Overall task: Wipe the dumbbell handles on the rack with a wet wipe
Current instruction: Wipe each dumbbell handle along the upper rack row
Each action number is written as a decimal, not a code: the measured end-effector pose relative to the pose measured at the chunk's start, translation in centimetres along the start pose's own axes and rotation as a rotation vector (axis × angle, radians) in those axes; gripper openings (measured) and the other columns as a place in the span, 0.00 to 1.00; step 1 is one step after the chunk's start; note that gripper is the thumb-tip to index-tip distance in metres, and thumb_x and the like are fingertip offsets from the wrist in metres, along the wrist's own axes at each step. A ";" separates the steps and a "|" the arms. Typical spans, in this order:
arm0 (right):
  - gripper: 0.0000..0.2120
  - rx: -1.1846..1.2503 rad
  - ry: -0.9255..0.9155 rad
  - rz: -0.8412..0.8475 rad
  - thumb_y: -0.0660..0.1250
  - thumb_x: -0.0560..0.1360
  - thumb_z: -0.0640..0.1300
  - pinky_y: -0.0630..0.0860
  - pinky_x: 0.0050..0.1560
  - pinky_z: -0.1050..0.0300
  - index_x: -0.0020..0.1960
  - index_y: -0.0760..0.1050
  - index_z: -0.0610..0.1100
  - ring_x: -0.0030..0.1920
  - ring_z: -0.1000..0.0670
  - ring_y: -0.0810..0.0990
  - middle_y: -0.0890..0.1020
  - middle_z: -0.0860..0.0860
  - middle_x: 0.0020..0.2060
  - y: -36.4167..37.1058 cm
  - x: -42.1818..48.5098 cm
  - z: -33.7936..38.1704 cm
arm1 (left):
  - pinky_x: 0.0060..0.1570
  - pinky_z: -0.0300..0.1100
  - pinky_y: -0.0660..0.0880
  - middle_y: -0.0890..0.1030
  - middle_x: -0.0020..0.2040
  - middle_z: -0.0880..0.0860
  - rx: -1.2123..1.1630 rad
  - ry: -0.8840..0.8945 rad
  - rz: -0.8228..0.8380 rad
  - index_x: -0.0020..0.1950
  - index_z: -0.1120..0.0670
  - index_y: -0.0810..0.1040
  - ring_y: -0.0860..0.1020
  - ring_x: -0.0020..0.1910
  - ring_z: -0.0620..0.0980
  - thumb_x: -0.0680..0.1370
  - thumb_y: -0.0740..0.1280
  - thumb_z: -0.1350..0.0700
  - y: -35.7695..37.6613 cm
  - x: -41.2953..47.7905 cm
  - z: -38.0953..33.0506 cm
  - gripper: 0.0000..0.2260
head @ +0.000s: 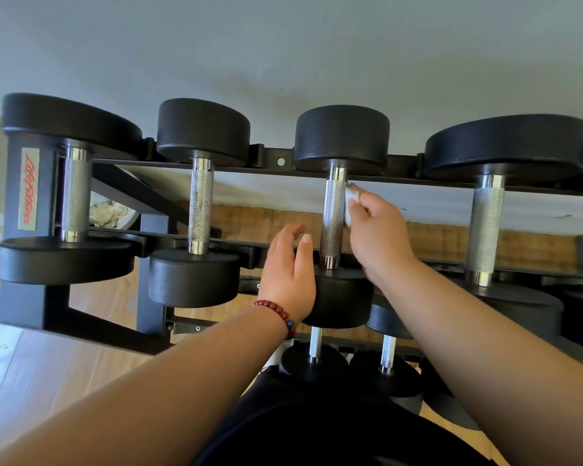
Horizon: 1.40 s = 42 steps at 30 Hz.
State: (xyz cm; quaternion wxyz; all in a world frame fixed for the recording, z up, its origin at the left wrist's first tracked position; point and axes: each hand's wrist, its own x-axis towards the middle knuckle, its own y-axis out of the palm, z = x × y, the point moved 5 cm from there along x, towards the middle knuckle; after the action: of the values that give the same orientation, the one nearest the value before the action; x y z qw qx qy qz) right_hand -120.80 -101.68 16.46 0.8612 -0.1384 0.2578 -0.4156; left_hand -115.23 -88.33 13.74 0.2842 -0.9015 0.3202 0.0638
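Several black dumbbells with knurled chrome handles lie across the top tier of a black rack (216, 164). My right hand (376, 237) pinches a folded white wet wipe (350, 205) and presses it against the right side of the third handle (332, 216). My left hand (290, 270), a red bead bracelet on its wrist, rests with relaxed fingers on the near head (342, 299) of that same dumbbell. Other handles stand at the far left (74, 196), second from left (201, 205) and on the right (485, 230).
Smaller dumbbells (315, 351) sit on a lower tier near my legs. A grey wall rises behind the rack. Wooden floor (48, 371) shows at the left and under the rack. A crumpled cloth in a bin (111, 211) lies behind the left end.
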 end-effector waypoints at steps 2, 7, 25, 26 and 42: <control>0.16 0.039 0.010 -0.040 0.55 0.84 0.46 0.68 0.46 0.69 0.67 0.74 0.47 0.55 0.55 0.74 0.77 0.54 0.54 0.3 1.0 0.5 | 0.62 0.36 0.63 0.72 0.68 0.47 0.002 0.002 -0.002 0.72 0.52 0.68 0.68 0.65 0.40 0.83 0.53 0.50 0.0 0.0 0.0 0.18; 0.17 0.000 -0.034 0.013 0.55 0.83 0.46 0.73 0.57 0.64 0.70 0.71 0.48 0.61 0.54 0.75 0.78 0.52 0.62 0.0 -1.1 -0.8 | 0.63 0.36 0.62 0.71 0.69 0.47 0.000 0.004 -0.001 0.72 0.52 0.68 0.68 0.66 0.40 0.84 0.53 0.50 0.0 0.0 0.0 0.18; 0.20 -0.137 -0.297 0.035 0.58 0.82 0.44 0.65 0.48 0.82 0.74 0.65 0.47 0.47 0.63 0.75 0.78 0.44 0.63 0.1 -1.3 -0.4 | 0.62 0.35 0.63 0.71 0.69 0.48 0.012 -0.003 0.007 0.72 0.51 0.68 0.68 0.64 0.40 0.83 0.53 0.50 0.1 0.0 0.0 0.18; 0.20 -0.158 -0.335 0.050 0.58 0.82 0.44 0.68 0.49 0.79 0.74 0.65 0.47 0.44 0.63 0.75 0.79 0.41 0.61 0.0 -1.7 -0.5 | 0.62 0.36 0.63 0.72 0.69 0.48 0.014 -0.001 0.006 0.72 0.52 0.68 0.68 0.64 0.40 0.83 0.53 0.50 0.1 0.0 0.0 0.18; 0.19 0.060 -0.133 0.008 0.62 0.81 0.47 0.66 0.45 0.83 0.71 0.71 0.48 0.56 0.58 0.78 0.76 0.52 0.67 -0.1 -0.8 -0.8 | 0.60 0.33 0.62 0.71 0.69 0.47 0.021 0.001 -0.006 0.71 0.51 0.68 0.67 0.62 0.37 0.83 0.53 0.51 0.1 0.0 -0.2 0.17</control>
State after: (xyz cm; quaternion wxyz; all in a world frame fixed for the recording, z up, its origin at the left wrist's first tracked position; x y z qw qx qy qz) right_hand -121.68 -101.17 16.11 0.8819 -0.1388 0.1877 -0.4096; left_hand -115.31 -88.47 13.83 0.2937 -0.8994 0.3184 0.0592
